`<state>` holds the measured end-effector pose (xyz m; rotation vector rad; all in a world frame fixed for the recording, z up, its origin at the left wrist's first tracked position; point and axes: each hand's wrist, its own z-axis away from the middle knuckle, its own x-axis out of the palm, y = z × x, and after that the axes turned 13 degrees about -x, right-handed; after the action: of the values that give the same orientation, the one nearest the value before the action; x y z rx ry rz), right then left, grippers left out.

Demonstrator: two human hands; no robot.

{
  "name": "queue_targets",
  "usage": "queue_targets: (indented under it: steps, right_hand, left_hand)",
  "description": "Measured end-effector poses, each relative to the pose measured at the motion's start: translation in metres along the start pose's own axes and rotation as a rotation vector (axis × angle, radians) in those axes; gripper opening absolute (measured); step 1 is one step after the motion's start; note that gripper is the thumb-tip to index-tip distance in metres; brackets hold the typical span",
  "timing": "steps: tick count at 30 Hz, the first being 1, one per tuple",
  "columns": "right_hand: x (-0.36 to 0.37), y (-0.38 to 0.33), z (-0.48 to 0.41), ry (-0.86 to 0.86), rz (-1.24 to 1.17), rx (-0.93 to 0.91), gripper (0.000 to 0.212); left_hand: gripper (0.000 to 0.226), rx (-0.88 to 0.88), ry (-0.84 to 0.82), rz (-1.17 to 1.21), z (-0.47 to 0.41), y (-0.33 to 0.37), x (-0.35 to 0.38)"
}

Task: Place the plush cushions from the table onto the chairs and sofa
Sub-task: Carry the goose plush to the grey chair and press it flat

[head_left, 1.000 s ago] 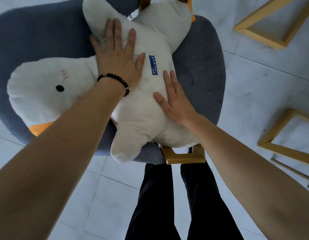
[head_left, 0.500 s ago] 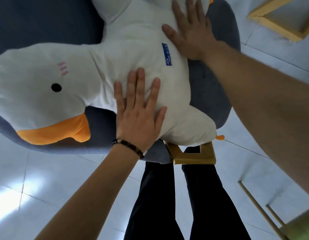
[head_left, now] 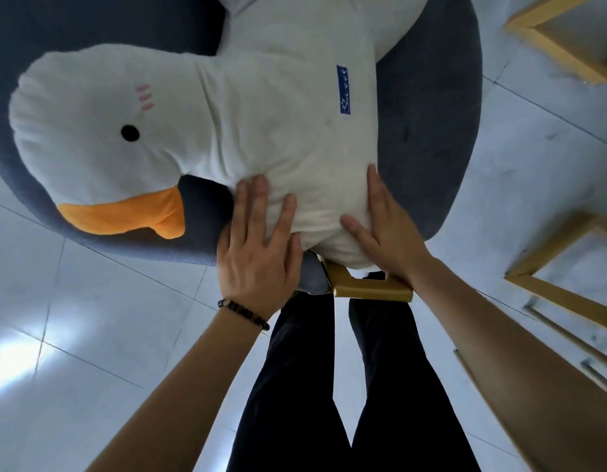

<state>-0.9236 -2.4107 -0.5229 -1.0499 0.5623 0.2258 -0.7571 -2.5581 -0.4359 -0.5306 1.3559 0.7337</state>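
Observation:
A big white duck plush cushion (head_left: 261, 107) with an orange beak, a black eye and a small blue label lies across the seat of a dark grey round chair (head_left: 431, 107). Its head points left and its body runs up out of the frame. My left hand (head_left: 259, 247), with a bead bracelet at the wrist, lies flat with spread fingers on the cushion's near edge. My right hand (head_left: 385, 226) presses flat on the same edge just to the right. Neither hand grips the plush.
The chair's yellow wooden leg (head_left: 366, 284) juts out just in front of my dark trousers. Yellow wooden frames (head_left: 553, 46) of other furniture stand on the white tiled floor at the upper right and right (head_left: 564, 294).
My right hand has come down from the cushion's far side to its near edge beside my left hand. My left hand slid slightly lower. The view moved closer over the chair.

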Motion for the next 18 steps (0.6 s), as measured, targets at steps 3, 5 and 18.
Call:
queue_targets:
  steps: [3,5,18]
  right_hand:
    - [-0.011,0.000,-0.008,-0.029,0.005,0.002,0.088]
    - [-0.023,-0.005,-0.012,-0.105,0.013,0.018,0.089]
    - [-0.192,-0.173,0.152,0.270,0.081,-0.012,0.060]
  left_hand:
    - [0.049,-0.051,-0.013,0.020,-0.004,0.011,0.002]
    - [0.049,-0.061,-0.051,0.017,-0.006,0.011,-0.003]
    - [0.052,-0.274,-0.054,0.703,0.054,0.075,-0.261]
